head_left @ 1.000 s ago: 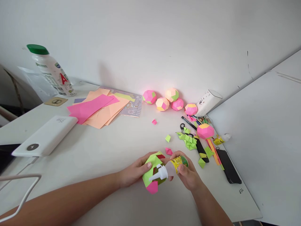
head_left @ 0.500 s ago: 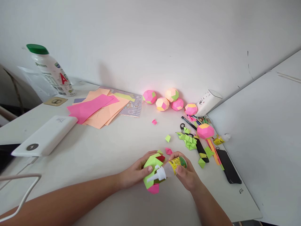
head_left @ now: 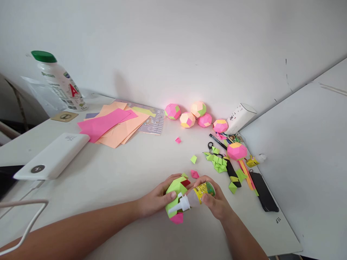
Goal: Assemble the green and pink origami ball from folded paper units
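Low at 6 o'clock, the left hand grips a green-and-pink paper ball, presumably to steady it; at the ball's 3 o'clock, the right hand clasps a glue bottle sideways, apparently aiming its nozzle toward 8 o'clock.

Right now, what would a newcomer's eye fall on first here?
The mostly lime-green faceted paper shape in the left grip, with the right grip holding a yellow-labelled plastic bottle before it. Then the pink and peach paper balls clustered at the back, and the green-capped white bottle at upper left.
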A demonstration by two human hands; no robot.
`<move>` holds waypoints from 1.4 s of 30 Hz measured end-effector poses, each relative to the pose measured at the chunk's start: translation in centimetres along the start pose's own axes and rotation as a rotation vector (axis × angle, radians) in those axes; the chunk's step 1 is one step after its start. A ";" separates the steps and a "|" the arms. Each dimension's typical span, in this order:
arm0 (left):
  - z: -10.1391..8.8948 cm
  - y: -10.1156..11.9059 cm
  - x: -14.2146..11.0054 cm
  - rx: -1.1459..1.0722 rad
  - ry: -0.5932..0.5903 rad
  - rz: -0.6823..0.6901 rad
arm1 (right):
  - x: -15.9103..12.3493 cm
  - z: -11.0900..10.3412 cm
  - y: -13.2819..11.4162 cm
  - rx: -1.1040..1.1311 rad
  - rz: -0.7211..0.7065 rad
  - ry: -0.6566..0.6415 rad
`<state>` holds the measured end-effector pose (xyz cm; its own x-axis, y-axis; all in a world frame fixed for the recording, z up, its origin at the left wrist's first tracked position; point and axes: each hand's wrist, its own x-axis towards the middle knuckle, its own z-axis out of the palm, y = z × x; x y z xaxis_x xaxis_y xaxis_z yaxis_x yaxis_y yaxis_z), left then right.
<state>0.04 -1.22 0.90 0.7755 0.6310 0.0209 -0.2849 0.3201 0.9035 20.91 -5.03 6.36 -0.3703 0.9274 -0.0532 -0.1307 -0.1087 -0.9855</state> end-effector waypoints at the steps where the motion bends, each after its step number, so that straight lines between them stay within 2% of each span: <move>1: 0.0 0.0 0.0 0.003 0.000 -0.001 | 0.0 0.0 0.0 -0.007 -0.001 0.008; 12: 0.1 -0.1 -0.1 0.072 0.024 0.014 | -0.1 0.2 -0.1 -0.013 0.068 0.061; 19: 0.1 0.1 0.1 -0.136 -0.018 -0.036 | 0.0 0.3 -0.3 0.062 0.021 0.038; 21: 0.0 0.1 0.1 -0.209 -0.027 -0.050 | -0.1 0.2 -0.3 0.037 -0.035 0.115; 26: -0.2 0.1 0.3 -0.306 0.015 -0.111 | -0.5 -0.5 0.1 -0.241 -0.318 0.512; 28: -0.3 0.2 0.4 -0.319 0.015 -0.124 | -0.5 -0.6 0.2 -0.315 -0.371 0.600; 34: -0.1 0.3 0.3 -0.297 0.007 -0.113 | -0.5 0.1 -0.2 -0.465 -0.461 0.637; 42: -0.1 0.2 0.2 -0.256 0.012 -0.099 | -1.0 1.1 -0.6 -0.526 -0.423 0.629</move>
<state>0.05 -0.99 1.03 0.8003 0.5956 -0.0691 -0.3420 0.5481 0.7633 20.35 -6.31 7.16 0.2014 0.8933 0.4017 0.3509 0.3171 -0.8811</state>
